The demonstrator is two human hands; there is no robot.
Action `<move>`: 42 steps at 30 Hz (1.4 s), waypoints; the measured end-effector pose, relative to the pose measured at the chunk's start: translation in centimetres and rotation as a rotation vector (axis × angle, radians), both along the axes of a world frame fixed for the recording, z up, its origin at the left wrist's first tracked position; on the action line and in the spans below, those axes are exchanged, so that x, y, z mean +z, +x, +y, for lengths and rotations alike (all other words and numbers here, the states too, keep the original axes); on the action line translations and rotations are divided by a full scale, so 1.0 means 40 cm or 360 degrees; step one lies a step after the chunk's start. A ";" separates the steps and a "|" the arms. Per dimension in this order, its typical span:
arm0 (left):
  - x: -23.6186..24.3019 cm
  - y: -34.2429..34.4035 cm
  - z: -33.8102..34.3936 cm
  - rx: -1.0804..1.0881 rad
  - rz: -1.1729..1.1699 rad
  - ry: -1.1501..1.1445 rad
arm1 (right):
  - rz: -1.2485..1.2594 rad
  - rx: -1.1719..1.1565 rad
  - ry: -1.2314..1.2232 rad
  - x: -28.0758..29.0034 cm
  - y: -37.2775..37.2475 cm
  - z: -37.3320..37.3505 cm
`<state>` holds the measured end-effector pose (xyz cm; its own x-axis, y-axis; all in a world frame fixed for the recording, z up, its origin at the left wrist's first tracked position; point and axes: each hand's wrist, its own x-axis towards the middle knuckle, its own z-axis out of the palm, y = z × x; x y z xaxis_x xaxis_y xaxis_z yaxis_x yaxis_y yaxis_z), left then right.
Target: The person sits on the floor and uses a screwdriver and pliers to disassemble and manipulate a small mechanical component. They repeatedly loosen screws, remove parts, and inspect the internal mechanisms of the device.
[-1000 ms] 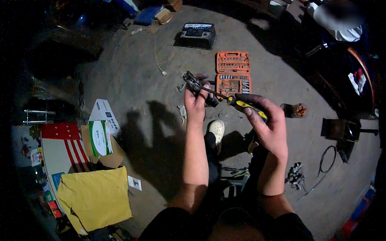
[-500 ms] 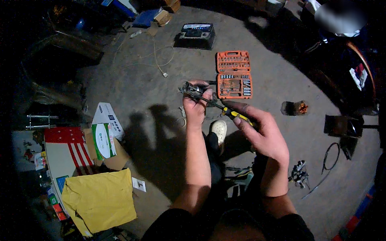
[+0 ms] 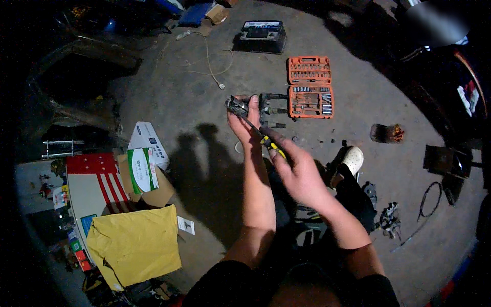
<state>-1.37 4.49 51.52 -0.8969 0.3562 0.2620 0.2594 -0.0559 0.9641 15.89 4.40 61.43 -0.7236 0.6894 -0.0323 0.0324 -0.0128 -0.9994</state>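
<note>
My left hand (image 3: 244, 125) is closed around a small dark metal part (image 3: 236, 106), thumb up along its right side. My right hand (image 3: 298, 169) grips a yellow and black screwdriver (image 3: 267, 142), whose shaft reaches up-left to that part; I cannot make out the tip's exact contact. Just beyond my hands on the floor lie several dark cylindrical parts (image 3: 273, 96), beside an open orange socket set (image 3: 310, 102).
A black battery (image 3: 261, 37) and pale cord (image 3: 220, 82) lie farther off. Cardboard and a yellow envelope (image 3: 133, 245) are at left. A rusty can (image 3: 383, 133), dark metal pieces (image 3: 388, 220) and a cable loop (image 3: 429, 199) are at right. My white shoe (image 3: 353, 159) is below.
My right hand and screwdriver have moved left, toward my left hand, and the screwdriver stands more steeply. The white shoe shows farther right. More cylindrical parts show beside the socket set.
</note>
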 end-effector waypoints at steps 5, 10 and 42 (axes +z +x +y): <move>0.040 0.055 0.014 0.0170 0.0068 -0.0125 | -0.0209 -0.0141 0.0457 -0.042 -0.047 -0.064; 0.018 0.002 0.004 0.0077 -0.0061 -0.0078 | -0.0118 0.0012 0.0138 -0.016 -0.031 -0.012; 0.090 0.041 -0.038 -0.0622 -0.0018 -0.0311 | -0.0263 0.0151 0.0154 0.041 0.102 0.125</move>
<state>0.26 2.97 55.12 -0.6873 0.7114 0.1467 0.2444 0.0363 0.9690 19.96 9.40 63.05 -0.7759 0.6240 -0.0929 0.1924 0.0938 -0.9768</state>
